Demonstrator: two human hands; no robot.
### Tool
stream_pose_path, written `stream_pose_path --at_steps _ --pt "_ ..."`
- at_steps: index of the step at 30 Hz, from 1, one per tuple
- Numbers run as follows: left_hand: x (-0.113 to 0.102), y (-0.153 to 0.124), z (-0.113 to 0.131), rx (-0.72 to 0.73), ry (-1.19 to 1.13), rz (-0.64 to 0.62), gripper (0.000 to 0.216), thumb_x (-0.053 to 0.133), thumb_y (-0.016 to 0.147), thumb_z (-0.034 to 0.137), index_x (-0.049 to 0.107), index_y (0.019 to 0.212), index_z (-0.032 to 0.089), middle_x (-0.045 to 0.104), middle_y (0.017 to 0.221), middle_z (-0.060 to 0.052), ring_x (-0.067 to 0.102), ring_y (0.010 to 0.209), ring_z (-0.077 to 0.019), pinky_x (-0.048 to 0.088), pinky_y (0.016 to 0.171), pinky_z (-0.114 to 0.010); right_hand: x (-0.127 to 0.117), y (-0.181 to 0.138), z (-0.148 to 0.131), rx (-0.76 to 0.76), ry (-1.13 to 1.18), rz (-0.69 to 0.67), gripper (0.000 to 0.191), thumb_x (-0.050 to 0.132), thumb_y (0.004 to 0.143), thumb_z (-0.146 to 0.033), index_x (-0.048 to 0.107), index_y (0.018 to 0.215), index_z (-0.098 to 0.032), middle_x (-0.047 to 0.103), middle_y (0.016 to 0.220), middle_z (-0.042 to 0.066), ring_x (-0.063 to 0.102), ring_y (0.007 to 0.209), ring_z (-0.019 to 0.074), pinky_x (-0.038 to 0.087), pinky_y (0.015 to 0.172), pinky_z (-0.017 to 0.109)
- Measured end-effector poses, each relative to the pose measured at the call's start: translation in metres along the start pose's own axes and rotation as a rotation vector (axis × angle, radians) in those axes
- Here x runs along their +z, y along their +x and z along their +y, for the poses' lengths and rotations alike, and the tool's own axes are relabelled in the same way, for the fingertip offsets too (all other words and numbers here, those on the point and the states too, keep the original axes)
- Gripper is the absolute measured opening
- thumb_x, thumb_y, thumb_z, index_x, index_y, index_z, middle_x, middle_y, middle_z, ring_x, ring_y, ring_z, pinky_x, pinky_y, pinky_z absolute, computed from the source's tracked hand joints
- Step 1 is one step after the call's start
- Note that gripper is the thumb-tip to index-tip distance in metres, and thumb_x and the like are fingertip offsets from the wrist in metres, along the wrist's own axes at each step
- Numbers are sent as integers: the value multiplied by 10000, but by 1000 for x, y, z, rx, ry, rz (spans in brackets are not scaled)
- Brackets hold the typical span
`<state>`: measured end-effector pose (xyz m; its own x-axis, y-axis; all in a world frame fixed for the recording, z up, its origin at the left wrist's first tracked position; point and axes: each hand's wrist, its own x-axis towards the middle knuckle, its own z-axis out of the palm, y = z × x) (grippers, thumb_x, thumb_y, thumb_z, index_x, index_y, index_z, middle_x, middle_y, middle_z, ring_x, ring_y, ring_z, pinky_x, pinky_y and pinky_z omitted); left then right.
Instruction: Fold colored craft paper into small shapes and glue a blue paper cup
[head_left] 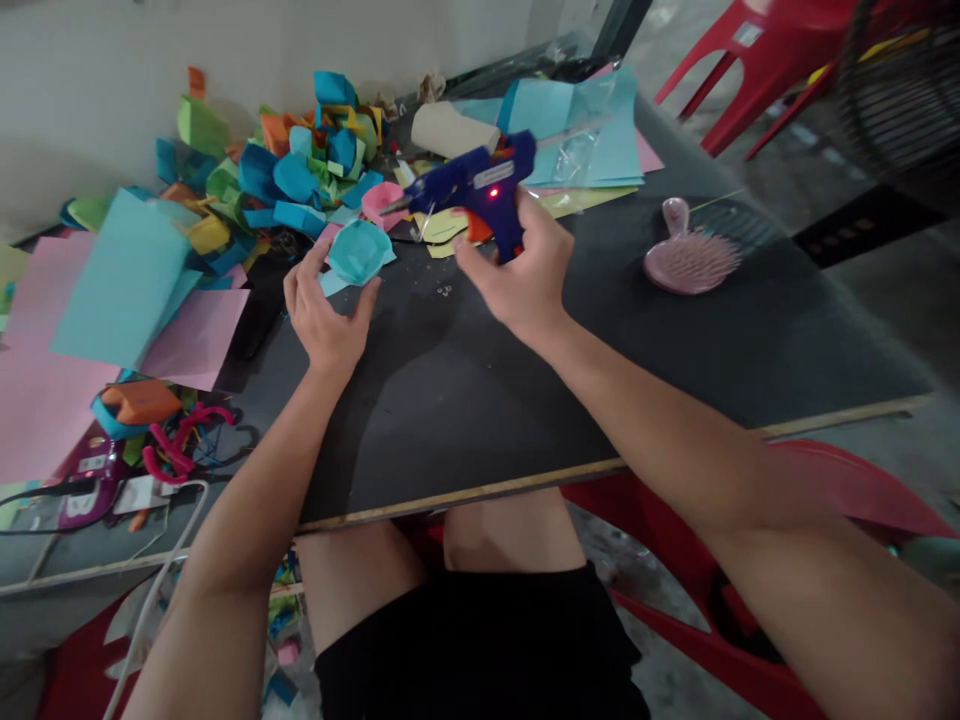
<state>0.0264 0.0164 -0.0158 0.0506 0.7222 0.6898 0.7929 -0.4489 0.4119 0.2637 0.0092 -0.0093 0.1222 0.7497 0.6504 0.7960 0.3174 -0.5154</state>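
Note:
My right hand (pixel 529 265) grips a dark blue hot glue gun (pixel 480 185) with an orange trigger and a lit red light. Its nozzle points left, above a pink paper piece (pixel 384 203). My left hand (pixel 326 310) holds a turquoise folded paper cup (pixel 360 252) between thumb and fingers, its hollow side facing up. A flat light blue paper piece (pixel 334 283) shows just under the cup. The nozzle tip is apart from the cup, a little above and to the right of it.
A heap of coloured folded paper pieces (pixel 300 165) lies at the back left. Paper sheets (pixel 124 280) cover the left side; more blue sheets (pixel 592 120) lie at the back. A pink hairbrush (pixel 690 262) rests at right. Scissors (pixel 184 445) and a purple power strip (pixel 94 480) are at lower left.

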Motion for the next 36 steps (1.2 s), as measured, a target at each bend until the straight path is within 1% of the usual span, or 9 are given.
stream_pose_path --at_steps 3,7,12,16,19,23,26,31,36 --pt "0 0 -1 40 5 50 625 582 881 594 436 1353 210 571 1323 -160 523 1268 -312 483 1015 -465 4 11 30 93 -54 83 441 519 902 -524 529 1218 -217 662 1053 128 651 1009 311 539 860 493" --pt "2 -3 -4 150 -5 70 596 597 881 575 435 1325 211 605 1269 -154 571 1220 -305 507 970 -466 9 18 62 120 -94 67 383 551 874 -514 576 1098 -204 655 1051 151 627 1036 347 518 859 536" --pt "0 -5 0 288 -26 -89 467 623 875 529 502 1211 227 654 1211 -125 618 1154 -265 538 927 -445 14 16 68 195 -148 -54 438 615 823 -445 578 1127 -131 617 1128 213 557 1135 409 447 912 627" --pt "-2 -3 5 359 -83 -197 343 638 855 530 595 1016 230 685 1165 -105 622 1141 -262 510 975 -450 10 17 62 199 -164 -6 490 659 791 -435 567 1157 -123 563 1209 249 472 1211 461 368 950 697" --pt "-3 0 6 392 -119 -269 333 624 856 541 641 910 213 710 1107 -98 646 1083 -262 500 974 -453 4 17 50 79 -119 19 435 620 822 -424 576 1175 -174 531 1267 226 437 1250 451 346 983 687" --pt "-3 4 3 390 -124 -330 343 644 839 539 693 898 204 731 1066 -92 658 1048 -257 507 952 -446 2 9 23 -215 27 -148 296 536 862 -361 633 1119 -251 572 1222 143 492 1216 372 369 1022 614" --pt "-3 4 0 417 -115 -357 325 666 828 524 719 891 210 738 1066 -84 651 1052 -259 514 941 -443 5 1 5 -363 134 -278 221 519 856 -329 686 991 -275 590 1211 100 529 1167 332 410 995 565" --pt "2 3 -4 428 -69 -425 294 679 832 496 744 874 212 733 1081 -86 630 1085 -274 522 927 -456 6 -5 -3 -476 186 -386 147 575 810 -260 722 810 -271 603 1233 74 537 1165 317 416 988 539" --pt "3 3 -5 447 -68 -441 240 687 838 446 749 868 217 688 1181 -96 591 1171 -289 504 978 -492 5 -5 -2 -506 178 -433 117 625 808 -251 738 778 -257 622 1229 70 536 1184 316 396 1015 548"
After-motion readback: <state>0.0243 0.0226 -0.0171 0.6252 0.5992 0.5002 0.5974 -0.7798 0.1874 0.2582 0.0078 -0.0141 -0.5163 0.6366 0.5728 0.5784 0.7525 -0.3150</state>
